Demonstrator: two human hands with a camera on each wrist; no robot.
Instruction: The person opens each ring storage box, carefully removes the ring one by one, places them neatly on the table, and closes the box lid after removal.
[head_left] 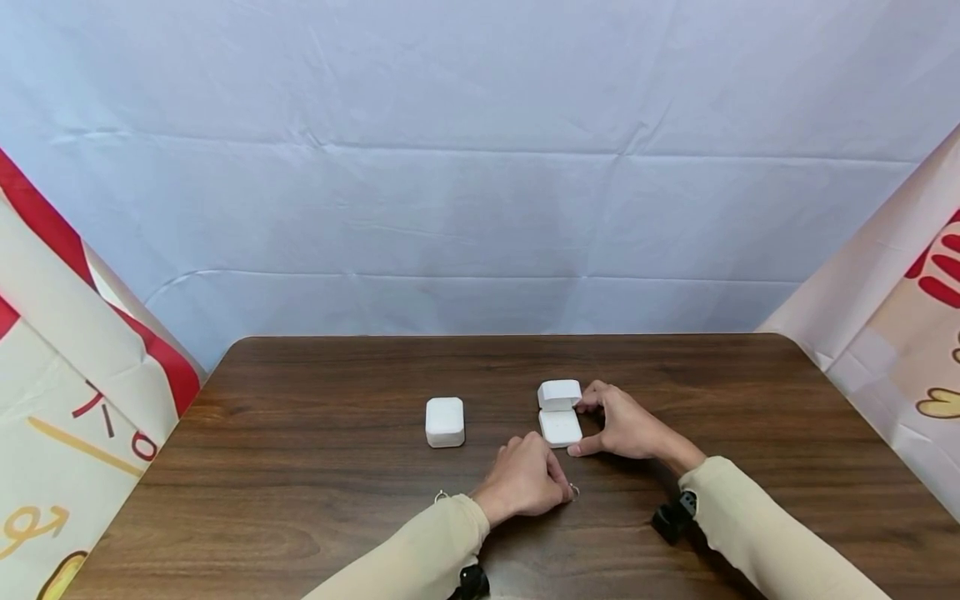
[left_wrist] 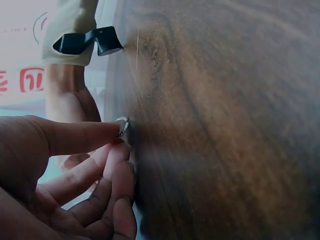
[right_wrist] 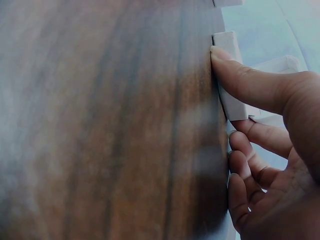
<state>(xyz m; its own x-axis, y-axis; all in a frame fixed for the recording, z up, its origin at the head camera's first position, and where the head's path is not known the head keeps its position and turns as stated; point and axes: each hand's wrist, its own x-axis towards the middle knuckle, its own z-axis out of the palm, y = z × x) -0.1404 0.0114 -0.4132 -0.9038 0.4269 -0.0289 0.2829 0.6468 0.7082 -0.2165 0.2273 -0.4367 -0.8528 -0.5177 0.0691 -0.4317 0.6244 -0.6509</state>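
My left hand (head_left: pixel 527 477) pinches a small silvery ring (left_wrist: pixel 123 127) between thumb and index finger, close over the table. My right hand (head_left: pixel 626 427) holds the base of an opened white ring box (head_left: pixel 560 427), its thumb at the near corner and its index finger at the back. The lid (head_left: pixel 559 394) of that box is tipped up, and its pale inside pad faces upward. To the left stands a closed white ring box (head_left: pixel 445 422). A second ring (head_left: pixel 441 496) shows on the table beside my left wrist.
Everything stands on a dark brown wooden table (head_left: pixel 300 467) with rounded far corners. Behind it hangs a creased pale cloth (head_left: pixel 465 208), and patterned cloths flank both sides. Black wrist cameras (head_left: pixel 675 517) are strapped at both sleeves.
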